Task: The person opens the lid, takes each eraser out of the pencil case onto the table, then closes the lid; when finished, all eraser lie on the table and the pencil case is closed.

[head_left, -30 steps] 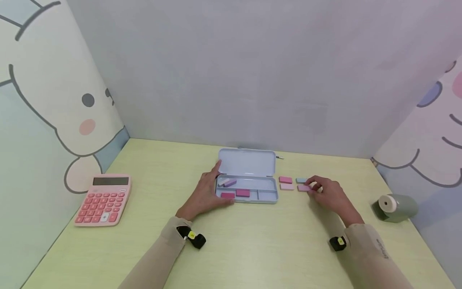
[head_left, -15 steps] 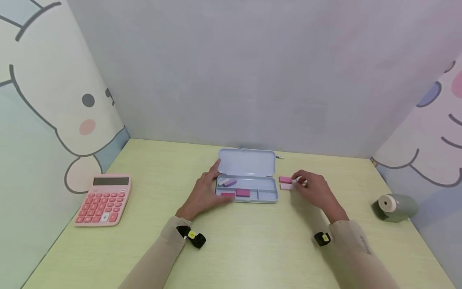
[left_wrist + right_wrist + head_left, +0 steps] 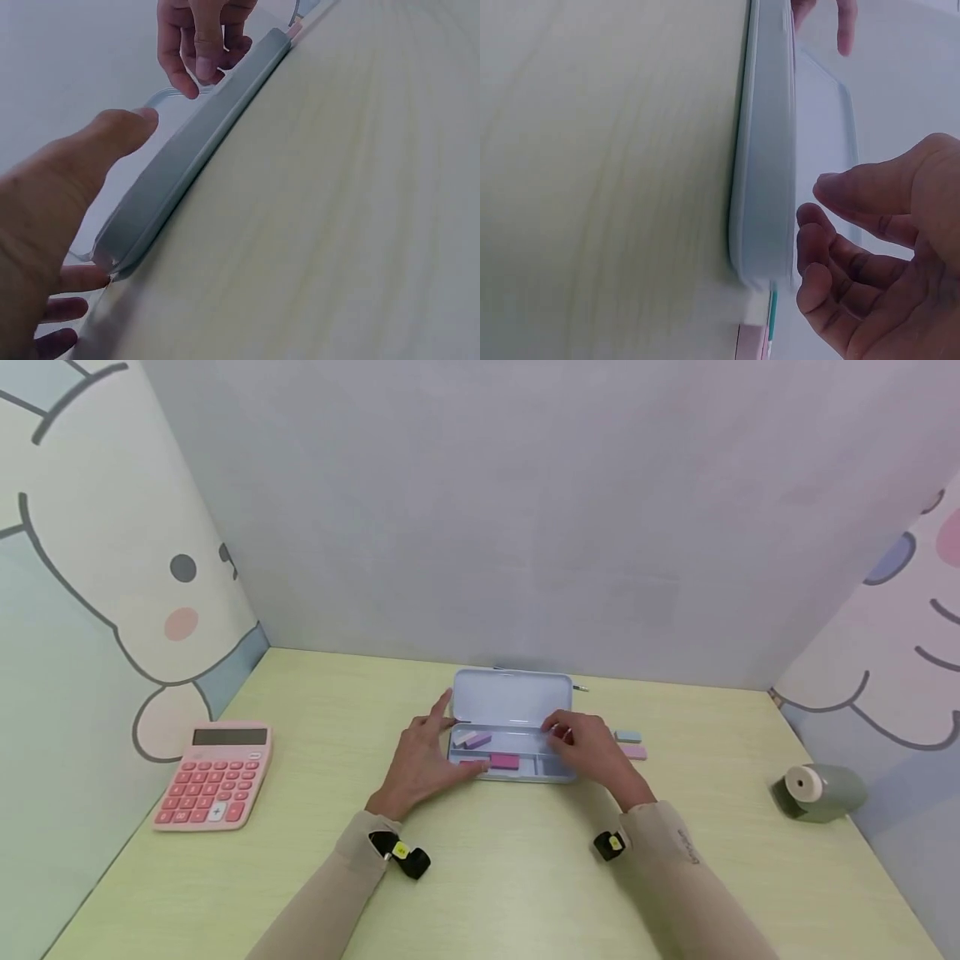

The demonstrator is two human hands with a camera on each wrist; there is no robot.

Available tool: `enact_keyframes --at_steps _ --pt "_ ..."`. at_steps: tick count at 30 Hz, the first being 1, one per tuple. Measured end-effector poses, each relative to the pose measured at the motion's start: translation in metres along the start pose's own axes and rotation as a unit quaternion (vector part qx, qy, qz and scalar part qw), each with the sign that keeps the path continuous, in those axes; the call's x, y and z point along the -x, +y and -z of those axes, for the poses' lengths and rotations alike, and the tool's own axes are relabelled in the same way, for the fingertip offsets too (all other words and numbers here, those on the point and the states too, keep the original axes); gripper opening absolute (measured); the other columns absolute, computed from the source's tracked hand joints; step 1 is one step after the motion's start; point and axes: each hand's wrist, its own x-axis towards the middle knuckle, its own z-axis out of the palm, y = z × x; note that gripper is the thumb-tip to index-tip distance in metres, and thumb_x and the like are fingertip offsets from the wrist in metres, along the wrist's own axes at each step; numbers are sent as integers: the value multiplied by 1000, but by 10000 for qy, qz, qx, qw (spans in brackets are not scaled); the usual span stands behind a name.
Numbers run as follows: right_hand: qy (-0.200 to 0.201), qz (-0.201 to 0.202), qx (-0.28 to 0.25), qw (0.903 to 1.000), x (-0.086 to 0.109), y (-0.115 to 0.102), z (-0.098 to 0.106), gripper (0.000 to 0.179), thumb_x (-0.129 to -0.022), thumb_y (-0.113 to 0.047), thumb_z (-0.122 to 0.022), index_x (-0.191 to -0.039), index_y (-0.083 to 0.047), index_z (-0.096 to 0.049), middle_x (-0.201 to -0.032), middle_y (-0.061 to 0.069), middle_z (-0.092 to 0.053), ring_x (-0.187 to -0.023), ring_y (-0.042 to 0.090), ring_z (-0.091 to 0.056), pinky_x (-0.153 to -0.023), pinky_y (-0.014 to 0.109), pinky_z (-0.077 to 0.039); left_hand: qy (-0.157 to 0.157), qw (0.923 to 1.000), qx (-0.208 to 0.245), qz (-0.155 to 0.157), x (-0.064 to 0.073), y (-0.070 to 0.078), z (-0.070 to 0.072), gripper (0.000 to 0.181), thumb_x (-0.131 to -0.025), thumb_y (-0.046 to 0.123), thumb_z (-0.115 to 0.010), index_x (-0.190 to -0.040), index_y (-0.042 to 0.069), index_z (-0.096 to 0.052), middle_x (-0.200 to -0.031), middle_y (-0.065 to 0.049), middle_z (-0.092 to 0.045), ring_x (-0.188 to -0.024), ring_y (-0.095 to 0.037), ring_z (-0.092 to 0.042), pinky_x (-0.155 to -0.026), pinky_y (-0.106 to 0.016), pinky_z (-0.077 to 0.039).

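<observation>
A pale blue pencil case [image 3: 513, 779] lies with its lid [image 3: 512, 697] raised. Inside its back compartment are a white eraser [image 3: 464, 738] and a purple eraser [image 3: 478, 740]. The front compartment has a dark pink eraser [image 3: 504, 762] and another, partly behind my left thumb. My left hand [image 3: 422, 768] rests at the case's left end, fingers and thumb spread. Over the case's right part hovers my right hand [image 3: 592, 747], fingers loosely bent. No item shows between its fingertips in the right wrist view. A blue eraser [image 3: 627, 737] and a pink eraser [image 3: 633, 752] lie right of it.
A pink calculator [image 3: 213, 777] lies on the table [image 3: 495, 893] at left. At far right stands a grey-green cylinder-topped object [image 3: 821, 792]. A pencil [image 3: 581, 687] pokes out behind the lid. A wall [image 3: 480, 527] closes off the back.
My right hand has moved left from the outer erasers to above the case, leaving the blue and pink ones on the table. It now hides the inner pair. My left hand has barely moved.
</observation>
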Motion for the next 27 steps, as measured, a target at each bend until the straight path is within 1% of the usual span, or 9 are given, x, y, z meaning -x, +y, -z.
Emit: enact_keyframes --at_steps 3,5,7,9,12,15,17,22,27 --pt "-171 90 -46 9998 -6 -8 -9 17 -102 -11 -68 -118 -12 -76 -98 8 -74 -83 19 -60 -77 31 -52 224 9986 -453 -173 0 -1 1 128 -72 73 -85 -173 24 -23 -149 -10 -67 -143 -41 -53 -114 -60 -46" --pt "-309 216 -108 9992 -10 -14 -14 20 -102 -11 -68 -121 -13 -75 -99 8 -74 -83 18 -61 -76 31 -53 211 9975 -645 -211 0 -2 1 128 -72 75 -83 -173 23 -24 -154 -15 -59 -146 -43 -49 -115 -61 -44" --pt "-421 367 -183 9983 -14 -19 -18 22 -103 -11 -67 -123 -15 -75 -101 9 -75 -83 18 -62 -75 31 -54 129 9966 -793 -196 0 -3 0 127 -73 77 -81 -173 23 -23 -160 -18 -50 -148 -44 -44 -115 -63 -41" --pt "-497 496 -269 9972 -19 -24 -21 24 -103 -11 -67 -124 -16 -74 -103 10 -76 -83 18 -63 -74 31 -54 28 9967 -796 -147 1 -4 0 128 -72 78 -80 -173 24 -22 -162 -19 -45 -150 -45 -39 -118 -64 -38" --pt "-597 607 -305 9959 -23 -32 -25 24 -103 -12 -67 -125 -19 -74 -103 8 -77 -83 16 -63 -76 31 -55 -65 9964 -838 -117 1 -5 -2 130 -73 79 -79 -174 26 -18 -164 -18 -41 -151 -45 -36 -119 -64 -35" --pt "-676 688 -316 9948 -26 -38 -29 25 -103 -11 -67 -125 -19 -75 -99 6 -77 -80 15 -62 -74 30 -54 -130 9958 -902 -107 1 -5 -2 130 -74 80 -77 -175 28 -14 -165 -17 -40 -152 -45 -35 -119 -64 -35" --pt "-713 728 -298 9944 -28 -41 -31 26 -102 -11 -68 -125 -19 -76 -95 5 -76 -76 14 -61 -71 29 -52 -178 9952 -956 -102 1 -5 -2 130 -74 81 -76 -175 30 -12 -165 -17 -39 -152 -44 -35 -119 -64 -35" --pt "-739 731 -226 9943 -31 -42 -36 27 -102 -11 -70 -126 -20 -76 -87 3 -72 -69 12 -56 -65 27 -47 -300 9944 -1009 -63 1 -3 -1 127 -75 81 -76 -174 29 -17 -167 -17 -38 -153 -43 -34 -121 -64 -33" --pt "-696 601 -170 9956 -35 -45 -39 28 -101 -10 -71 -126 -21 -77 -90 4 -74 -74 14 -58 -72 29 -49 -327 9940 -1043 -13 3 -3 1 121 -76 81 -74 -172 25 -26 -168 -17 -37 -155 -43 -32 -125 -65 -30"
